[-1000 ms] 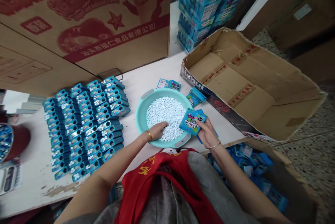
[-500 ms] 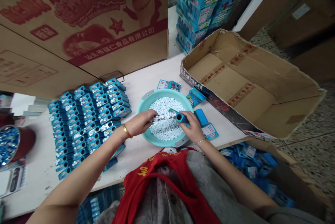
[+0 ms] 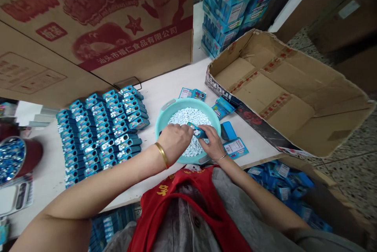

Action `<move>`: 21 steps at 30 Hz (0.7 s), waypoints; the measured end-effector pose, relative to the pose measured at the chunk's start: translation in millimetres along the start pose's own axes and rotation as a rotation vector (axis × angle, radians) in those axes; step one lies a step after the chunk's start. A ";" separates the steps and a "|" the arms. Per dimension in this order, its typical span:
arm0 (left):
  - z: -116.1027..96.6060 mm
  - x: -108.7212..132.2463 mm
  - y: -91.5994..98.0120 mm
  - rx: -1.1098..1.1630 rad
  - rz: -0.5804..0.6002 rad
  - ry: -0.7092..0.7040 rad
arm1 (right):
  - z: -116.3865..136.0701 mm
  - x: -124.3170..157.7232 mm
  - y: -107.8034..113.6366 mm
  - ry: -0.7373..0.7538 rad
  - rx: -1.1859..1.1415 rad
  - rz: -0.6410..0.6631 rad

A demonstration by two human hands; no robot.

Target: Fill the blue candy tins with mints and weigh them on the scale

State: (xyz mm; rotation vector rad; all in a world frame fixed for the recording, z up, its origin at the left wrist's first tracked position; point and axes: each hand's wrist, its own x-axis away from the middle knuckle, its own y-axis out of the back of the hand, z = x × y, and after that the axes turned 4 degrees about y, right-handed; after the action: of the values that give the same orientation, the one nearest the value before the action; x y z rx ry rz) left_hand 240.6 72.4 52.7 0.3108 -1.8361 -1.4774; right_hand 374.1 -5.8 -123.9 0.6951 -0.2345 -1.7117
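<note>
Seen from above, over a red apron: left hand (image 3: 175,138) and right hand (image 3: 210,144) meeting above a teal basin (image 3: 163,109) on the white counter (image 3: 171,87). Between them a small blue box (image 3: 196,129), lying roughly level just over the heap of white candies (image 3: 188,116) inside the basin. Right grip pinched on the box's right end, fingers on top and thumb beneath. Left grip clenched, knuckles up, pressed against the box's left end; contents of that fist hidden. Gold bangle (image 3: 161,154) on the left wrist, thin bracelet (image 3: 219,159) on the right. Left of the basin, near but not touching, rows of blue boxes (image 3: 103,126) packed edge to edge on the counter. Just right of the basin, 2 flat blue boxes (image 3: 235,146), one with its label side up; more loose blue boxes (image 3: 191,94) behind the basin's far rim. Farther right, an open cardboard box (image 3: 282,91) tilted over the counter's edge. Behind everything, a large printed carton (image 3: 88,28) with red artwork, and beside it a stack of blue packs (image 3: 232,0). At the far left edge, a red tub (image 3: 31,154) with blue pieces inside. Below the counter on the right, a low carton of blue boxes (image 3: 282,181)
</note>
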 end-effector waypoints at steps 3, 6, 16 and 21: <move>13.0 0.5 -1.5 -0.062 0.009 -0.029 | -3.8 0.7 -0.6 -0.016 -0.021 -0.027; 46.8 -13.1 -24.5 -0.080 -0.058 0.051 | -9.1 1.5 2.2 -0.083 -0.045 -0.069; 67.8 -76.5 -176.4 0.162 0.039 0.063 | -26.3 0.9 12.4 -0.306 -0.250 -0.311; 44.3 -65.2 -198.2 0.298 0.135 -0.104 | -31.3 -2.5 12.4 -0.346 -0.378 -0.364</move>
State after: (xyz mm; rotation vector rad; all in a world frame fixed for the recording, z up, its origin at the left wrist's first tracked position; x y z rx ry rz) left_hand 205.0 83.9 -157.3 0.2504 -2.1204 -1.1475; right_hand 402.1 -0.2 -141.8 0.1629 -0.0174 -2.1472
